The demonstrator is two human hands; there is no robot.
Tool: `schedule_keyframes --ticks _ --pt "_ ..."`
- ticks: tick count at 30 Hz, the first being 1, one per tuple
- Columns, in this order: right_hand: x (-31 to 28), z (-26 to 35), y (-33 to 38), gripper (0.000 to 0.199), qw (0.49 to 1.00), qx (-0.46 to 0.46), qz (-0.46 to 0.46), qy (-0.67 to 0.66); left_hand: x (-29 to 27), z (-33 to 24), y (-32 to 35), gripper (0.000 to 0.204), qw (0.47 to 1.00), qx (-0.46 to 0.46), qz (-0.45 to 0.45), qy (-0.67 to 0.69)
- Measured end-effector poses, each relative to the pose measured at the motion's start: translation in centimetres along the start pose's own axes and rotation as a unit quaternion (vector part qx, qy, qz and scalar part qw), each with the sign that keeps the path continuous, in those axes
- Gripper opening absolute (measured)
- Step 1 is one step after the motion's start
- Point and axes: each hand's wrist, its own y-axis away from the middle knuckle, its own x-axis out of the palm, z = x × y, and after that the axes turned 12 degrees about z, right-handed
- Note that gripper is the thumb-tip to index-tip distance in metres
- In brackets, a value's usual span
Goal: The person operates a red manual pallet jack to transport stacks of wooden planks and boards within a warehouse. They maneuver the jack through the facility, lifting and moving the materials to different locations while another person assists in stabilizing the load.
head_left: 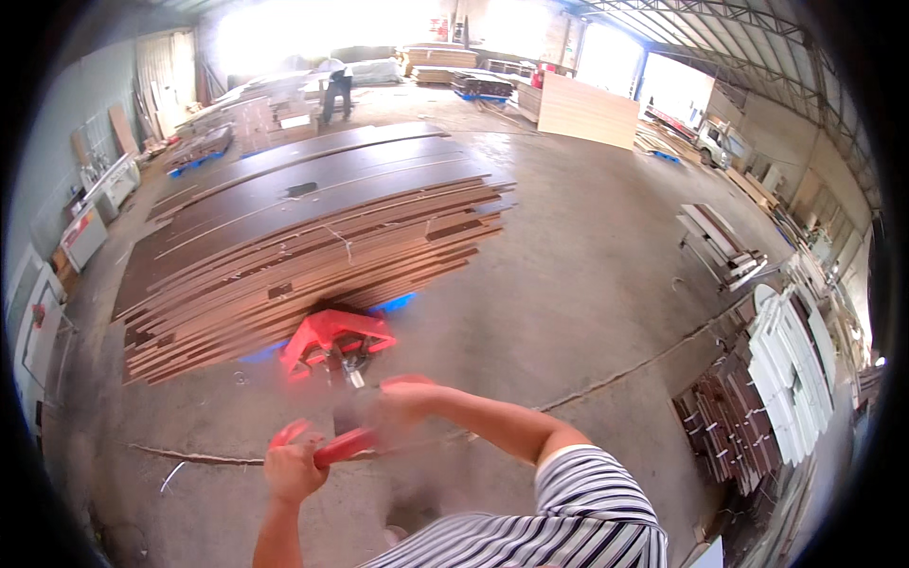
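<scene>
A red pallet jack (331,333) stands in front of me, its body against the near edge of a wide stack of brown boards (322,241). Blue pallet parts (393,304) show beneath the stack. The jack's red handle (347,446) comes up toward me, smeared by motion. My left hand (294,470) is closed round its left side. On its right side, my right hand (401,405) is also closed, the fingers blurred, with a bit of red showing above the knuckles. My right arm reaches across with the elbow bent.
A person (335,93) stands beyond the boards. To the right are a small rack with panels (720,241), dark bundled strips (734,421) and white panels (791,374). A large pale board (589,112) stands farther back. A crack (606,381) crosses the concrete floor.
</scene>
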Motion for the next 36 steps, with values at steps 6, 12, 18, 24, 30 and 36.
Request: schedule_keyframes --ticks 6,12,18,24,30,36 --pt "20.9 -4.2 -1.9 0.042 0.991 0.032 0.125 -0.042 12.5 -5.3 14.8 0.026 0.971 -0.011 0.186 0.148" --pt "24.5 -5.6 -2.0 0.040 0.991 0.032 0.125 -0.029 9.0 -6.4 11.7 0.023 0.961 -0.024 0.220 0.165" --pt "1.1 0.3 -0.9 0.045 0.995 0.020 -0.021 0.098 0.1 0.9 0.2 0.021 0.991 -0.083 0.061 0.090" --pt "9.1 -2.0 -0.6 0.048 0.996 -0.014 0.090 0.013 6.2 -2.7 7.1 0.012 0.988 -0.061 0.099 0.101" --pt "28.7 -10.0 -4.7 0.032 0.983 0.037 0.181 -0.013 10.6 -7.9 14.3 0.014 0.969 -0.064 0.184 0.153" --pt "7.8 -2.0 -1.8 0.038 0.993 -0.062 0.090 0.032 3.7 -1.2 6.7 0.012 0.990 -0.017 0.133 0.039"
